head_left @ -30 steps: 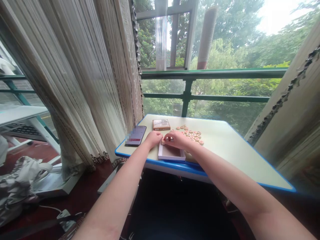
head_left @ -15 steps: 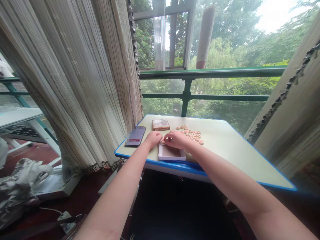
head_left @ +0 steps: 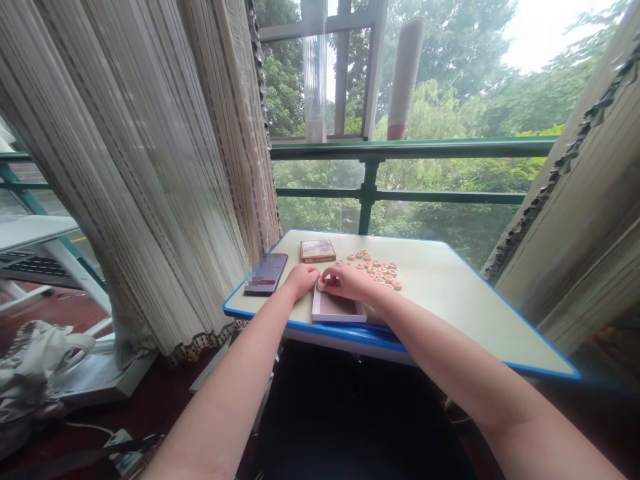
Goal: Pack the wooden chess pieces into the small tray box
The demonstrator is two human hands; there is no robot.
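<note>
A round wooden Chinese chess piece (head_left: 321, 285) with a red mark is pinched in my right hand (head_left: 345, 280), over the far left corner of a shallow open box (head_left: 340, 318). The box has white walls and a brownish inside. My left hand (head_left: 302, 280) lies at that same corner, its fingers curled together; what they hold, if anything, is hidden. Many more Chinese chess pieces (head_left: 383, 273) lie in a loose group on the table beyond my right hand, some partly covered by it.
A printed box lid (head_left: 318, 251) lies behind my hands. Left of them a dark tablet or phone (head_left: 267, 275) rests near the edge of the pale table (head_left: 460, 313), which has a blue rim. Curtains hang at both sides, and a green railing (head_left: 415, 149) runs behind the table.
The whole view has shifted slightly, moving everything a little left. Both hands stay at the box corner, with the right hand still pinching the piece.
</note>
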